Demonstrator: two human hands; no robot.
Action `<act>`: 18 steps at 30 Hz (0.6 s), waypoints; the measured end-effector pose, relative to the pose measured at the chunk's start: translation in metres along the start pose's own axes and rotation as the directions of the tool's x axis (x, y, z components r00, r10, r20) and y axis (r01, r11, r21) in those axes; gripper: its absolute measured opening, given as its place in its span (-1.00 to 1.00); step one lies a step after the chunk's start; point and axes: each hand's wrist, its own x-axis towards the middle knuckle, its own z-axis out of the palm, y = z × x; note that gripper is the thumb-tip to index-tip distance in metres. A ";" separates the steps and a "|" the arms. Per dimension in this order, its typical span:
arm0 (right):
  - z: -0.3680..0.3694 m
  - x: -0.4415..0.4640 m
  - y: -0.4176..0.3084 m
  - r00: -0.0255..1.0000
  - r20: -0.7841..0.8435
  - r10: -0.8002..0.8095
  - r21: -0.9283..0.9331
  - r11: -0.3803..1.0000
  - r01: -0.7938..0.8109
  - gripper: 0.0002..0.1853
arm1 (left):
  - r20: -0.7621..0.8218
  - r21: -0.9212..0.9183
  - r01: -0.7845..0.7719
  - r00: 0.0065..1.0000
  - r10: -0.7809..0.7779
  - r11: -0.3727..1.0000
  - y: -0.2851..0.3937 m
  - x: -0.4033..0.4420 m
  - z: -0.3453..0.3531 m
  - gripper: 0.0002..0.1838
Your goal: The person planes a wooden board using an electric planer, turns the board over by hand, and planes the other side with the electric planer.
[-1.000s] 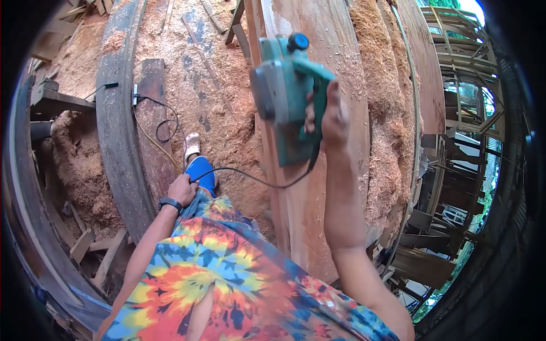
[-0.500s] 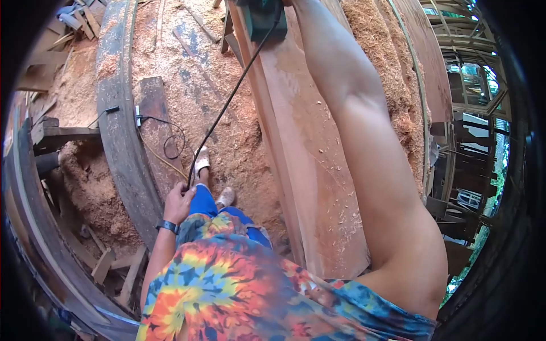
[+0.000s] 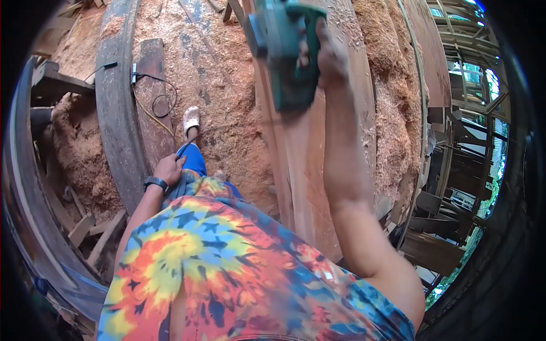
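My right hand (image 3: pixel 333 62) is closed round the handle of a green electric planer (image 3: pixel 290 85), both smeared by motion. The planer is over the near-left part of a long reddish plank (image 3: pixel 310 193); whether its base touches the wood I cannot tell. From it a dark power cord (image 3: pixel 227 126) runs across to my left hand (image 3: pixel 169 169). That hand, with a dark band at the wrist, is closed on the cord beside my blue shorts.
Heaped wood shavings (image 3: pixel 392 113) line the plank's right side and cover the ground. A dark curved beam (image 3: pixel 114 108) lies left. On a narrow board (image 3: pixel 152 108) rests a cord connector (image 3: pixel 135 74) with looped cable. Offcuts (image 3: pixel 82 230) lie lower left.
The planer and my right hand have come back toward me from the top edge, and my right elbow is more bent. The cord has gone slacker. My left hand still holds it.
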 end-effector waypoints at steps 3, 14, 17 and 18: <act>-0.019 -0.138 0.027 0.999 -0.032 0.026 -0.022 0.999 -0.027 -0.34 | 0.025 0.056 -0.039 0.999 0.038 0.998 -0.004 -0.022 0.043 -0.51; -0.055 -0.551 0.112 0.945 -0.242 0.221 0.002 0.974 -0.227 -0.08 | 0.221 0.311 -0.331 0.937 0.270 0.891 0.032 -0.075 0.119 -0.74; -0.054 -0.571 0.117 0.924 -0.261 0.281 0.058 0.960 -0.275 -0.04 | 0.216 0.272 -0.354 0.929 0.301 0.895 0.035 -0.082 0.115 -0.76; -0.053 -0.569 0.116 0.919 -0.265 0.293 0.064 0.956 -0.287 -0.03 | 0.228 0.268 -0.337 0.932 0.281 0.903 0.036 -0.084 0.113 -0.76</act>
